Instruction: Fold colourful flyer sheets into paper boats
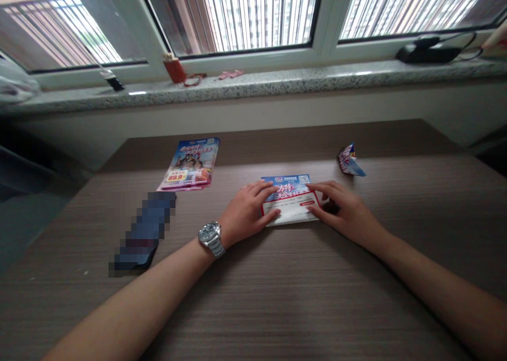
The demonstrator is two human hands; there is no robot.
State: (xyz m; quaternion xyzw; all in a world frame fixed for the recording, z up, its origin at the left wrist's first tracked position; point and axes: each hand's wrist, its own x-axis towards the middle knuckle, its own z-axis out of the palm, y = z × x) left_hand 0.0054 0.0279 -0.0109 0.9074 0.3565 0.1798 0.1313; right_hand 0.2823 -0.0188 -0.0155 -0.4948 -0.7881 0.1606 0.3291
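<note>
A folded leaflet (291, 205), blue on top and white below with a red line, lies on the wooden table (253, 297). My left hand (249, 209), below a wrist watch (211, 238), rests on its left edge with the fingers apart. On the right edge, the thumb and fingers of my right hand (344, 208) touch the paper, spread apart from each other. Farther left lies a stack of colourful leaflets (193, 163). A small folded paper piece (350, 161) stands to the right, behind my right hand.
A dark phone (146, 231), partly pixelated, lies left of my left forearm. Along the back, the stone windowsill (277, 84) holds a red lighter-like object (175, 69), pink bits (231, 75), a small black item (113, 81) and a black power strip (428, 52) with a cable.
</note>
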